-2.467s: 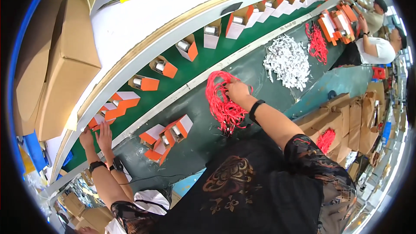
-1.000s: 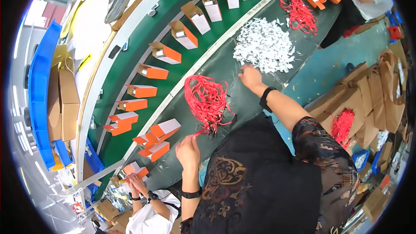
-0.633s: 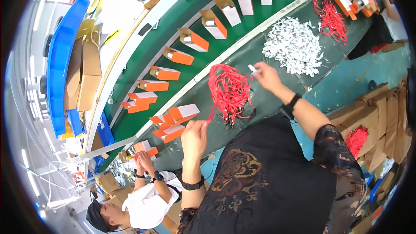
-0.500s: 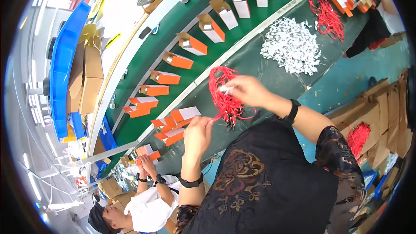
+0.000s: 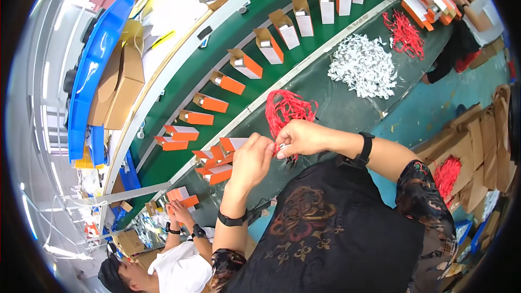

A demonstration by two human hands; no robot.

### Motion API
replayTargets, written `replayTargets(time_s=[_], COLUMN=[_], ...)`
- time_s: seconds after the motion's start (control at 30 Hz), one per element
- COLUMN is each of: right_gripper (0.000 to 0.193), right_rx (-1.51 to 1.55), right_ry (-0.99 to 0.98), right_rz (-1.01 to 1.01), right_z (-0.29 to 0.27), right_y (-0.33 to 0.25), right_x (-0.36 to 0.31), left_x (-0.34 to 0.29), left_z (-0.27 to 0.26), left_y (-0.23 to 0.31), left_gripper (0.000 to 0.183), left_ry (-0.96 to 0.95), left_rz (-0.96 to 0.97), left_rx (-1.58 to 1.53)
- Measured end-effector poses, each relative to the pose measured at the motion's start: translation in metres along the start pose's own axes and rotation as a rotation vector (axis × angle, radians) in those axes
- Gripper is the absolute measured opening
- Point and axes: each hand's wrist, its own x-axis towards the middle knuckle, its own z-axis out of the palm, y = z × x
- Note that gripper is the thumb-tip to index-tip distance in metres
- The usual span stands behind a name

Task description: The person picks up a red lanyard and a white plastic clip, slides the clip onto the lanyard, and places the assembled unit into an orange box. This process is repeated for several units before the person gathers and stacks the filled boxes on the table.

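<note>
My left hand (image 5: 252, 161) and my right hand (image 5: 301, 138) meet close in front of my chest, fingertips pinched together on a small white tag with a red string. A pile of red strings (image 5: 289, 109) lies on the dark table just beyond my hands. Farther right sits a heap of white tags (image 5: 364, 67). A few orange and white boxes (image 5: 218, 163) lie on the table to the left of my left hand.
A green conveyor belt (image 5: 255, 24) carries a row of open orange and white boxes (image 5: 268, 44). Another worker's hands (image 5: 179, 212) hold a box at lower left. A second red string pile (image 5: 405, 33) and a person sit at far right. Brown paper bags (image 5: 477, 146) stand right.
The view swung left. My right hand left the white tag heap, passed over the red strings and came back to meet my left hand, which rose from the table.
</note>
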Motion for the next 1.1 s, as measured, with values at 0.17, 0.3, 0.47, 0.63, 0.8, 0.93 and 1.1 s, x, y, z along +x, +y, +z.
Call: replayTargets(time_s=[0.17,0.3,0.47,0.63,0.8,0.93,1.1], right_gripper=[0.016,0.012,0.011,0.01,0.008,0.012,0.008], right_rx=[-0.053,0.148,-0.104,-0.722,-1.158,-0.177,-0.124], right_ry=[0.109,0.098,0.477,0.691,0.384,-0.253,0.223], right_rz=[-0.02,0.044,-0.201,-0.614,-0.47,-0.188,-0.326], right_z=[0.011,0.011,0.018,0.018,0.019,0.002,0.027], right_y=[0.001,-0.021,-0.025,-0.026,-0.02,-0.024,-0.027], right_x=[-0.001,-0.004,-0.003,0.0,0.004,0.014,0.029], left_x=[-0.005,-0.02,-0.021,-0.025,-0.037,-0.043,-0.045], left_z=[0.026,0.075,0.087,0.081,0.059,0.044,0.059], left_y=[-0.029,-0.047,0.0,0.01,-0.002,-0.023,-0.014], left_gripper=[0.019,0.023,0.029,0.031,0.014,0.007,0.016], left_ry=[0.065,-0.001,0.175,0.306,0.496,0.463,0.582], left_rz=[-0.084,-0.283,-0.432,-0.713,-0.224,-0.023,-0.358], left_rx=[-0.464,-1.304,-1.883,-1.621,-0.054,-0.267,-1.294])
